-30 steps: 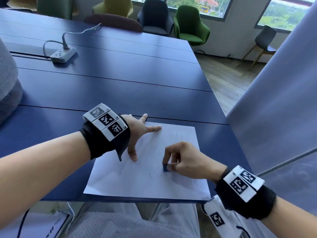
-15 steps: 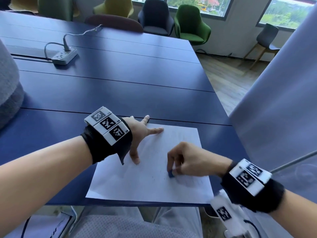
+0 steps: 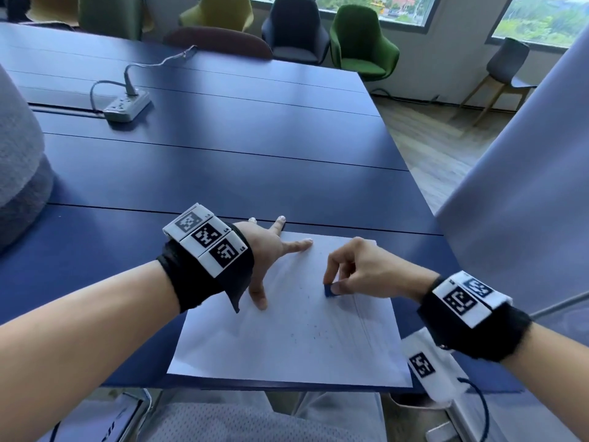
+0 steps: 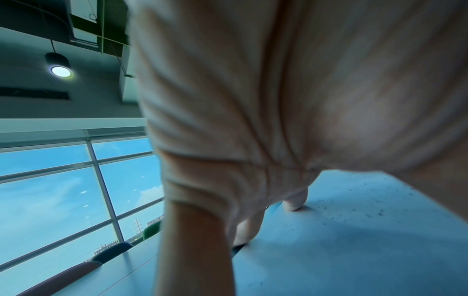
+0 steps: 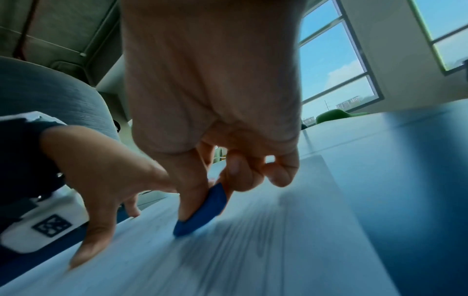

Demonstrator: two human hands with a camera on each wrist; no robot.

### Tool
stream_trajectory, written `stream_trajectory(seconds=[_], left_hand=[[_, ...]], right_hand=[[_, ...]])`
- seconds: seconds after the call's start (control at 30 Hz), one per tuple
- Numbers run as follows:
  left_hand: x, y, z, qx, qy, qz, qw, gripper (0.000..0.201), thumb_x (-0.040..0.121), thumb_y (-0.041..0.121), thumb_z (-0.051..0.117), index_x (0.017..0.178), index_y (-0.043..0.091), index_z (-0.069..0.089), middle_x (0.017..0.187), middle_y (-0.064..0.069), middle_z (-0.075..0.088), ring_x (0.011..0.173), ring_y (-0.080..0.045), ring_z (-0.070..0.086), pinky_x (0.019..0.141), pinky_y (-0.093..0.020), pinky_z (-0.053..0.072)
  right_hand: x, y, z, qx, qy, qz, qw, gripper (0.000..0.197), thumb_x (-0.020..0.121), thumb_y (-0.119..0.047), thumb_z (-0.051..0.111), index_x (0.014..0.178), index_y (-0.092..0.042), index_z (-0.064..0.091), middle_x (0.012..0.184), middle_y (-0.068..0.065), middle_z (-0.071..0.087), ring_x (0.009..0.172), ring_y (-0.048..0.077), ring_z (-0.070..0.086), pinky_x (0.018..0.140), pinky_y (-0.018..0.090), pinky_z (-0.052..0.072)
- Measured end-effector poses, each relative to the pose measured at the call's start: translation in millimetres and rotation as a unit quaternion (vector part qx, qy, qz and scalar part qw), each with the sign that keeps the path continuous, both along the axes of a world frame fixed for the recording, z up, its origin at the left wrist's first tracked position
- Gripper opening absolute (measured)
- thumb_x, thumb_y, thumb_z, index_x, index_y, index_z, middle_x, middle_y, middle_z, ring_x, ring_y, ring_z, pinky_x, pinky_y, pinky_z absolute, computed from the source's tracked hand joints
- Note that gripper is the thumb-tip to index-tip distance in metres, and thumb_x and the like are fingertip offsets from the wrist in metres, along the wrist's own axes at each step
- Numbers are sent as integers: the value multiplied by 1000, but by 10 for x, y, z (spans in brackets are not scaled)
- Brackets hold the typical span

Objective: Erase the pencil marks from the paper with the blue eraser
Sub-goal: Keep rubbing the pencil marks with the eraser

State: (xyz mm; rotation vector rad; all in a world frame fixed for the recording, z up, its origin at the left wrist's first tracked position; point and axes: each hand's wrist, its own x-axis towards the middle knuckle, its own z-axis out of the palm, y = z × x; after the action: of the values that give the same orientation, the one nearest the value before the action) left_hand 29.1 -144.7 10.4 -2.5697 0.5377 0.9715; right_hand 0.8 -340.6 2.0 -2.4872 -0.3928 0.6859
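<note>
Your right hand [image 3: 363, 269] has a pinching grip on the blue eraser [image 3: 329, 289], its edge pressed to the paper [image 3: 287, 346] near the sheet's middle. Your left hand [image 3: 266, 250] lies released, fingers spread flat on the paper's far-left corner on the table [image 3: 223, 148]. Faint pencil marks [image 3: 360, 317], seemingly, run just right of the eraser.

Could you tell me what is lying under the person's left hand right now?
The left hand presses spread fingers on the white paper, which lies on the blue table. Any pencil marks beneath the palm are covered.
</note>
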Motion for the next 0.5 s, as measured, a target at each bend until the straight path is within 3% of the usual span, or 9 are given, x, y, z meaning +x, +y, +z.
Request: stream_trajectory(seconds=[0.17,0.23,0.33,0.5], left_hand=[[10,-1,-7,-3,4,0,1000,139,58,58,87,139,60,-26,158,-1,-32,148,-45,-3,109,-61,34],[13,-2,-9,-5,2,0,1000,140,57,58,88,139,61,-26,159,-1,-32,148,-45,-2,108,-61,34],[-1,3,-1,-1,-1,1,1000,140,57,58,88,140,60,-25,159,-1,-31,148,-45,0,107,-59,37],[0,1,5,-3,-2,4,1000,140,57,59,86,141,57,-25,159,1,-31,149,-43,-2,110,-60,33]], right_hand=[[137,45,-100,47,-104,-104,988,12,77,-11,68,75,-23,72,61,-5,63,51,2,51,56,20,41],[16,28,-116,44,-94,-84,991,11,79,-11,68,75,-22,70,60,-6,59,50,2,49,56,19,41],[-108,22,-32,19,-6,-4,1000,10,80,-10,70,78,-20,72,58,-10,53,47,-1,46,47,10,35],[-34,58,-86,40,-84,-72,993,12,82,-10,67,78,-21,70,64,-3,58,53,4,50,56,18,43]])
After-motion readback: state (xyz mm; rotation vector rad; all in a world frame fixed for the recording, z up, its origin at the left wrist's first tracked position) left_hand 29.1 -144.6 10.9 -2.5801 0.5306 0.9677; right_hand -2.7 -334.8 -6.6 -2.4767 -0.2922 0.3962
